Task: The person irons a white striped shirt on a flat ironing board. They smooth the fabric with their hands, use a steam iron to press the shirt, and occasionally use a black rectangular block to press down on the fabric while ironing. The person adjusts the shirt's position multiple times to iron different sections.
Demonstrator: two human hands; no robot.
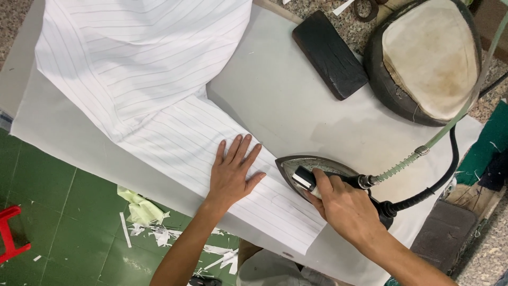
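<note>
A white pinstriped fabric [143,69] lies spread over the white padded ironing table [286,95], with a long strip running down toward me. My left hand [233,172] presses flat on that strip, fingers spread. My right hand [344,206] grips the black handle of a grey steam iron [304,164], whose pointed soleplate rests on the strip just right of my left hand. A black cable and a green hose [450,124] lead away from the iron's back.
A black rectangular block [329,53] lies at the table's far side. Beside it sits a rounded pressing cushion [428,58] with a stained cream top. Fabric scraps [143,212] litter the green floor at the left, near a red stool [10,233].
</note>
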